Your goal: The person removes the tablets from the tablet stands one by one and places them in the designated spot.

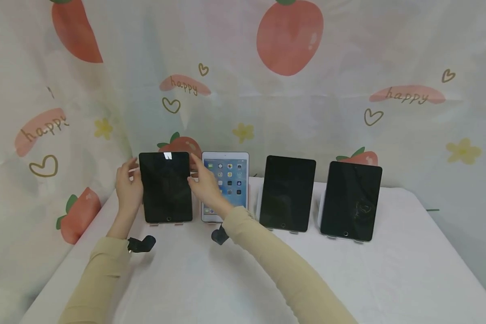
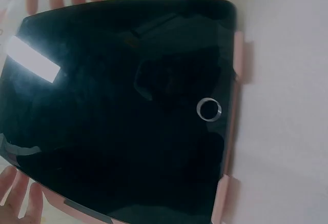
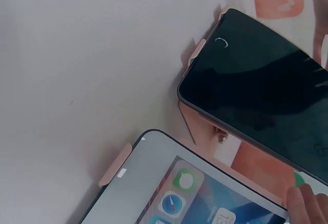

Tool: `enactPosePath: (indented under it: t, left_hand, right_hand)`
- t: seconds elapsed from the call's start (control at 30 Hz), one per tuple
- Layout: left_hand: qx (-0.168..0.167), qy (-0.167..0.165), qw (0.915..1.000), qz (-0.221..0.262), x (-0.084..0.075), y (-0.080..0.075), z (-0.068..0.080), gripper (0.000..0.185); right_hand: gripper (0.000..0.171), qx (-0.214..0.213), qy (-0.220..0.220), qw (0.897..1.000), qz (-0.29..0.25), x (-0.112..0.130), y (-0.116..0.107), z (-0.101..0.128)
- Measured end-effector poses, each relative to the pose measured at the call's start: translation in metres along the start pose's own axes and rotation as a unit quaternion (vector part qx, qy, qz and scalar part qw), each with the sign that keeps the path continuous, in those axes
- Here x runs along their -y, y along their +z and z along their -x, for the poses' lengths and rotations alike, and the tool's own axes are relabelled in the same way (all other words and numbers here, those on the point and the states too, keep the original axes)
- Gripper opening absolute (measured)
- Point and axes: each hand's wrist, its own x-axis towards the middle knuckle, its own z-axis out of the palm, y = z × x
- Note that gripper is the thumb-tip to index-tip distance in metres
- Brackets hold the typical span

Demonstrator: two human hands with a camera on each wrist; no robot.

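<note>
Head view: left hand [image 1: 128, 189] and right hand [image 1: 204, 184] grasp dark tablet [image 1: 165, 186] left of centre, seating it on stand; next, square it beside lit tablet [image 1: 226, 180].

Lit tablet [image 1: 225, 185] perhaps half hidden behind right hand [image 1: 204, 186]

Both hands, left [image 1: 128, 188] and right [image 1: 204, 184], gripped the edges of the leftmost dark tablet [image 1: 165, 186], upright beside a lit tablet [image 1: 227, 180] on the tabletop [image 1: 243, 279].

Glossy black glass tablet [image 1: 165, 186] — pale matt cloth over the table [image 1: 210, 279]
</note>
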Motion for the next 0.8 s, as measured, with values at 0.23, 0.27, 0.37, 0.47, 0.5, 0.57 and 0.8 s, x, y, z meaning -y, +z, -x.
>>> enactPosePath:
  t: [0.23,0.27,0.37,0.47,0.5,0.57,0.8]
  left_hand:
    - [0.018,-0.027,0.9993,0.021,-0.001,-0.001,-0.004,0.038]
    - [0.018,-0.033,0.9990,0.023,-0.001,0.000,-0.004,0.039]
    - [0.017,-0.042,0.9986,0.028,0.000,0.003,-0.005,0.038]
    - [0.012,-0.044,0.9985,0.032,-0.002,0.007,-0.007,0.038]
    - [0.010,-0.044,0.9984,0.033,-0.002,0.008,-0.007,0.038]
    - [0.004,-0.046,0.9984,0.034,-0.002,0.008,-0.007,0.037]
    - [-0.012,-0.056,0.9977,0.036,-0.002,0.008,-0.008,0.033]
  right_hand:
    - [0.063,-0.019,0.002,1.000,0.002,-0.002,0.011,-0.004]
    - [0.063,-0.021,0.000,1.000,0.002,-0.002,0.012,-0.005]
    - [0.062,-0.035,-0.001,0.999,-0.001,-0.002,0.015,-0.006]
    - [0.061,-0.050,0.001,0.999,0.000,-0.001,0.017,-0.007]
    - [0.061,-0.052,0.003,0.999,0.000,-0.001,0.017,-0.007]
    - [0.060,-0.053,0.006,0.999,0.002,0.000,0.017,-0.007]
    - [0.059,-0.069,0.016,0.997,-0.016,0.002,0.018,-0.007]
